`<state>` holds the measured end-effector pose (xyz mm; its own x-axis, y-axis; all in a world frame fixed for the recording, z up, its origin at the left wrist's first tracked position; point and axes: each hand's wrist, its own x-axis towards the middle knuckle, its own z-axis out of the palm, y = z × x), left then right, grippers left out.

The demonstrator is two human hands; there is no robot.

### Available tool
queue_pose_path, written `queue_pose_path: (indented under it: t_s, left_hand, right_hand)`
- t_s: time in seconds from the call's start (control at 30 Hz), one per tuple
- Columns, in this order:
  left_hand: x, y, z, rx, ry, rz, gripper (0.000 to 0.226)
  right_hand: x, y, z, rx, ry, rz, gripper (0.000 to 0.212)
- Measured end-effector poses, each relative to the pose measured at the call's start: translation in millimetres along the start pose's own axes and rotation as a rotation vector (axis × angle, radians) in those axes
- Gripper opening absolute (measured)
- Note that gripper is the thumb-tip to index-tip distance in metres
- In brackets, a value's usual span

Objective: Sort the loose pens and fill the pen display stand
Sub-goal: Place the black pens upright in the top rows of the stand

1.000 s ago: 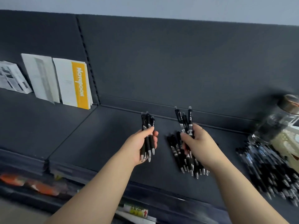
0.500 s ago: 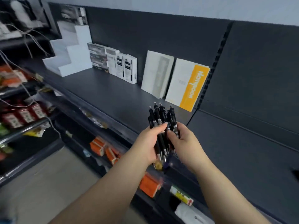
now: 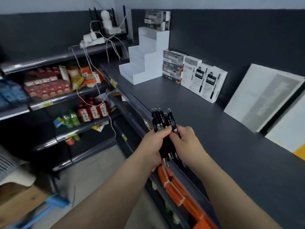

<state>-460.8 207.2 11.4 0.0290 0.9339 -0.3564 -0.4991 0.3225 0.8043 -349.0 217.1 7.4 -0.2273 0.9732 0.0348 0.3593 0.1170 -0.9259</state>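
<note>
A bundle of several black click pens [image 3: 163, 120] stands upright between both hands, silver tips pointing down. My left hand [image 3: 152, 144] wraps the bundle from the left and my right hand [image 3: 185, 144] grips it from the right, over the front edge of the dark grey shelf [image 3: 222, 146]. The white stepped pen display stand [image 3: 145, 61] sits at the far left end of that shelf, well beyond the hands, and its tiers look empty.
White and black boxes [image 3: 199, 78] stand beside the stand along the back wall, and large white boards [image 3: 262, 98] lean at the right. A power strip with dangling cables [image 3: 92, 42] hangs at the left. Snack shelves [image 3: 66, 90] lie left and orange packs [image 3: 175, 189] below.
The two separate handfuls of pens have been joined into one bundle held by both hands. My view has swung left, away from the loose pen pile and jar, bringing the stand into sight.
</note>
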Motion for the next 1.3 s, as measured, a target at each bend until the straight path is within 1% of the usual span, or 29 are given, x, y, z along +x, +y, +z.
queue_pose_path:
  t_s: [0.1,0.17,0.27,0.33,0.4,0.43,0.5,0.6,0.77,0.87,1.0,1.13,1.3]
  left_hand:
    - [34,39,-22,-0.013,0.078,0.023,0.020]
    - [54,67,-39,-0.024,0.117,0.021,0.024]
    - [80,106,-71,-0.059,0.140,0.041,0.019]
    - [95,125,-92,-0.112,0.171,0.038,0.018]
    - [108,142,-113,-0.152,0.197,0.018,0.022]
    - [116,150,-123,-0.171,0.204,0.012,0.023]
    - [133,170,-142,-0.199,0.208,-0.002,0.025]
    - [166,199,-172,-0.202,0.202,-0.018,0.026]
    - [220,258,-216,-0.133,0.102,-0.061,0.017]
    - [252,292,-234,-0.101,0.038,-0.084,0.012]
    - [285,316,-240,-0.048,-0.043,-0.095,0.017]
    - [309,331,-234,0.005,-0.117,-0.093,0.009]
    - [332,352,-219,0.033,-0.105,0.017,0.011]
  right_hand:
    - [58,-14,22,0.016,-0.095,-0.052,0.025]
    - [92,-24,38,0.076,-0.104,-0.061,0.030]
    - [142,-41,62,0.143,-0.075,-0.078,0.020]
    - [169,-51,81,0.201,-0.100,-0.050,0.016]
    - [192,-57,101,0.266,-0.139,-0.002,0.015]
    - [202,-60,111,0.246,-0.139,0.005,0.017]
    - [225,-66,128,0.157,-0.111,0.002,0.018]
    - [263,-76,153,0.132,-0.036,0.021,0.015]
    - [318,-96,187,0.092,0.114,0.030,0.022]
    - [344,-109,201,0.100,0.191,0.040,0.020]
    - [368,-118,206,0.045,0.261,0.057,0.019]
    - [389,-127,196,0.013,0.351,0.041,0.008]
    - [420,-141,169,-0.023,0.420,-0.062,0.011]
